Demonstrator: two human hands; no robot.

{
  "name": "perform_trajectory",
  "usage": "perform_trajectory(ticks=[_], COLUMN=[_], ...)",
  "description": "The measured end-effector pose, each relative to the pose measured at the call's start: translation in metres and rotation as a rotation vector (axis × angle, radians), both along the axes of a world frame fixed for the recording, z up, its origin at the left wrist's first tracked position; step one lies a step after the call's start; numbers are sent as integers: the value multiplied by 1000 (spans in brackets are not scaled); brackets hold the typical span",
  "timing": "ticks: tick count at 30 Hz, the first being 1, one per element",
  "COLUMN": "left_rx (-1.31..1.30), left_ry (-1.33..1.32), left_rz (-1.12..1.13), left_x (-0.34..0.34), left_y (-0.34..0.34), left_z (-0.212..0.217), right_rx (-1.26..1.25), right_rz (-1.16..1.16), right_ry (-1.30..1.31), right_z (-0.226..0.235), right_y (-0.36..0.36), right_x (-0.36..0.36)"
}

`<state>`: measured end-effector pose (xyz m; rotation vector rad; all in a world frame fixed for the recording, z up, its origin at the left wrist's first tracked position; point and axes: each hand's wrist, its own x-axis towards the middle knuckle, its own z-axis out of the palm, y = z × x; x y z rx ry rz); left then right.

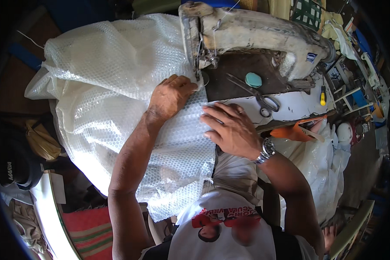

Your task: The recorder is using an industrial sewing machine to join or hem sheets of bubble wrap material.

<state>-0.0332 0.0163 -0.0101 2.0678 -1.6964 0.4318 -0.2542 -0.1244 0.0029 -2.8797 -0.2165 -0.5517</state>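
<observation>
A large sheet of clear bubble wrap [117,86] lies bunched across the sewing table and hangs over its near edge. My left hand [171,96] presses flat on the wrap just left of the needle area of the worn cream sewing machine [255,32]. My right hand [229,128], with a wristwatch, rests palm down on the wrap's right edge beside the machine bed. Neither hand grips anything; the fingers are spread on the plastic.
Scissors [260,97] and a teal oval chalk [253,79] lie on the machine bed. A yellow-handled screwdriver [322,95] and an orange tool [292,131] sit at the right. White plastic bags [320,160] hang at the right; a striped red cloth [89,229] lies lower left.
</observation>
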Motion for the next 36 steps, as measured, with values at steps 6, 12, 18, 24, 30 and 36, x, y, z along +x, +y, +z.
perform_trajectory(ticks=[6, 12, 18, 24, 30, 36], left_rx=[98, 50, -34, -31, 14, 32], left_ry=[-198, -44, -4, 35, -41, -59], left_rz=[-86, -4, -32, -38, -45, -49], left_x=[-7, -13, -6, -3, -5, -9], left_y=[0, -1, 9, 9, 10, 11], left_z=[-2, 0, -4, -5, -5, -3], right_rx=[91, -300, -417, -206, -68, -45], right_rz=[-370, -471, -414, -463, -71, -1], right_ry=[-179, 58, 140, 141, -83, 67], right_z=[-5, -13, -4, -4, -7, -19], right_y=[-64, -95, -94, -86, -56, -41], right_x=[8, 41, 61, 56, 61, 59])
